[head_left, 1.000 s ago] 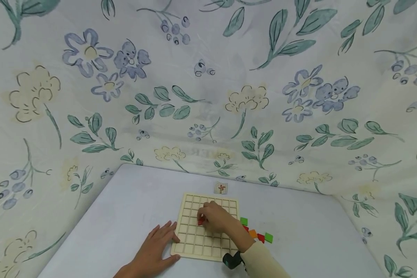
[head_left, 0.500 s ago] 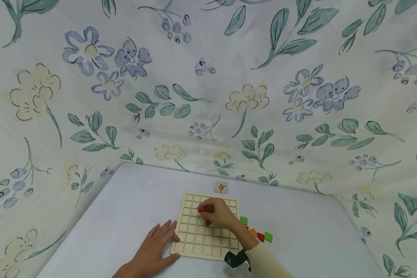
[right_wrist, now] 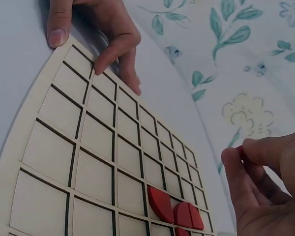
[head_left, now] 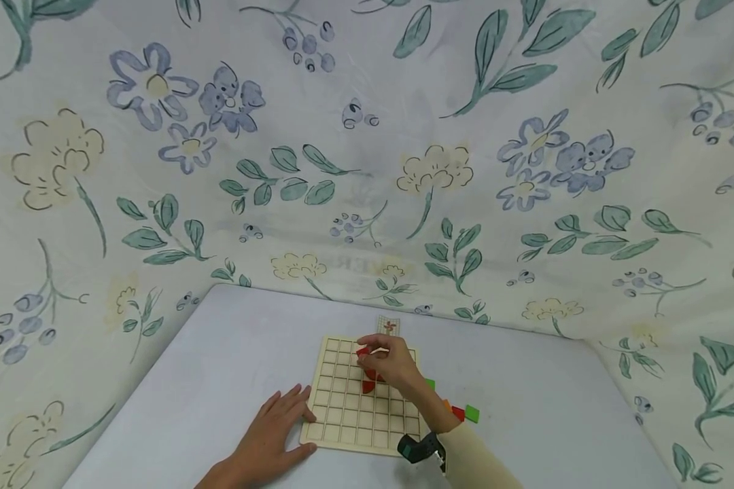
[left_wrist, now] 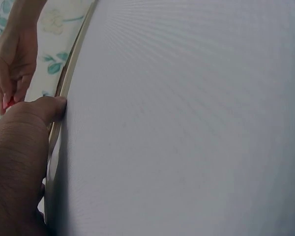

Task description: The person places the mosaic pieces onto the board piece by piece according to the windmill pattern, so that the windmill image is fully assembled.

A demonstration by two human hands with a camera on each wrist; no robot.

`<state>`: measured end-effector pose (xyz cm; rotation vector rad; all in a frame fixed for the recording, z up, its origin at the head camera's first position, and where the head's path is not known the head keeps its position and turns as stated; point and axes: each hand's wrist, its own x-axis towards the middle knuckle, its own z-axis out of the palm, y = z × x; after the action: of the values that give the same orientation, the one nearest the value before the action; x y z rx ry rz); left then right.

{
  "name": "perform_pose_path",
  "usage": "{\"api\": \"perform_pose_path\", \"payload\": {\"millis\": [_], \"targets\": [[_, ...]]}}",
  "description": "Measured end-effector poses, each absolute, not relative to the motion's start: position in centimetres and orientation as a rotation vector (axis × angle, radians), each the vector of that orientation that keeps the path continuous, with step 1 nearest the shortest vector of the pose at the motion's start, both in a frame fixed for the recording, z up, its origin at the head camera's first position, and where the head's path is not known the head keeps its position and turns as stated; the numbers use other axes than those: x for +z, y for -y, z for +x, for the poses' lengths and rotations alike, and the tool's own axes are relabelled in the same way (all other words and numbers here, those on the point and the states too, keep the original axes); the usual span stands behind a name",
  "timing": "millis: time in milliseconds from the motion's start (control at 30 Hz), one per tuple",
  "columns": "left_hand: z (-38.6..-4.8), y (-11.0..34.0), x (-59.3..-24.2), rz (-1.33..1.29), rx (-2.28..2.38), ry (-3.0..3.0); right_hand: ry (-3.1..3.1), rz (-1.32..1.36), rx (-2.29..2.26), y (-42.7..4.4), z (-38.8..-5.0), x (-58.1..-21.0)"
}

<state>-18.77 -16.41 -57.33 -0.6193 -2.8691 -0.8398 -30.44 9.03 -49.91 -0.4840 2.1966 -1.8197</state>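
A square wooden grid board [head_left: 333,438] lies on the white table. My left hand [head_left: 268,432] rests at its near left corner with fingers spread over the edge. My right hand [head_left: 394,363] is above the far part of the board, pinching a small red tile [head_left: 363,352] between thumb and fingers. Beneath it, several red tiles [right_wrist: 160,204] with a rounded side sit in grid cells, partly covered by the hand in the head view. In the left wrist view the red tile [left_wrist: 10,103] shows at the right hand's fingertips.
Beyond the board's far edge lies a small card [head_left: 389,325] with a red pinwheel pattern on a grid. To the right are loose green [head_left: 472,413], red [head_left: 458,413] and orange tiles, partly behind the right forearm. A floral cloth [head_left: 367,204] rises behind the table.
My right hand has lifted and moved from the board's middle toward its far edge with a red tile. More red tiles in the cells have come into sight. The left hand stays put.
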Motion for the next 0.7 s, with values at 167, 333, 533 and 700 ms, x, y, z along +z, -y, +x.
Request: {"api": "perform_pose_path", "payload": {"millis": [167, 333, 533, 700], "targets": [[-18.8, 16.4, -57.3, -0.618, -0.851, 2.871, -2.237, -0.498, -1.806, -9.0, -30.2, -50.0], [-18.8, 16.4, -57.4, -0.628, -0.844, 2.859, -2.305, -0.492, -1.787, -8.9, -30.2, -50.8], [-18.8, 16.3, -57.1, -0.629, -0.86, 2.847, -2.452, -0.605, -1.665, -8.6, -30.0, -52.3], [-18.7, 16.4, -57.1, -0.63, -0.88, 2.844, -2.607, -0.662, -1.507, -7.9, -29.6, -53.2]]}}
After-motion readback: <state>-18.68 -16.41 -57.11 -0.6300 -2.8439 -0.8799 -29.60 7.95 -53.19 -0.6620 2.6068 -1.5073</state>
